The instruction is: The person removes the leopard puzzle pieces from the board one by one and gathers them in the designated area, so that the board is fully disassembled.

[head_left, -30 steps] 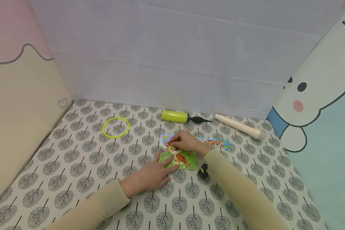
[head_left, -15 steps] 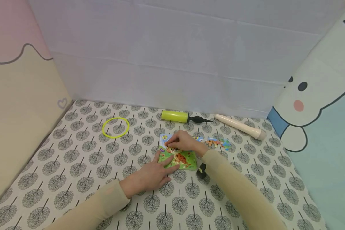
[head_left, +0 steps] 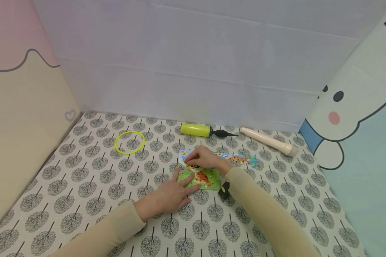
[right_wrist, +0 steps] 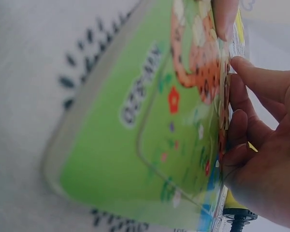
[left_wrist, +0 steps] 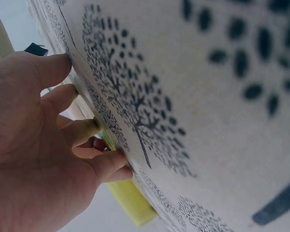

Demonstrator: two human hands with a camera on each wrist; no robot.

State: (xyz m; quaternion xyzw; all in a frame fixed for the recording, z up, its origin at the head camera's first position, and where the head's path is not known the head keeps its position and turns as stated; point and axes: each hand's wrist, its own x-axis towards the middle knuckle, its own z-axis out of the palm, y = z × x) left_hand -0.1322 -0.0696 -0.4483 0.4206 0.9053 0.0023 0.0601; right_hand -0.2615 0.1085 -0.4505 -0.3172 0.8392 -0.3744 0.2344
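A jigsaw puzzle board (head_left: 214, 178) with a spotted leopard on green and blue lies mid-table. My left hand (head_left: 172, 194) rests at its lower left with fingers spread, fingertips on its edge and face. Over the board's upper part is my right hand (head_left: 204, 157), thumb and forefinger pinched together at a puzzle piece by the leopard's head; the piece is mostly hidden under the fingers. In the right wrist view the curled fingers (right_wrist: 246, 79) sit right at the board's surface. Loose joined puzzle pieces (head_left: 239, 160) with leopard spots lie to the right.
Behind the board lies a yellow hand pump (head_left: 195, 130) with a black nozzle. A long pale tube with a wider end (head_left: 268, 141) is at the back right, a yellow ring (head_left: 130, 142) at the left. A small black object (head_left: 224, 191) shows beside the right sleeve.
My right hand's fingertips have shifted slightly left across the leopard's head, and the black object by the sleeve has moved left a little. My left hand has stayed in place.
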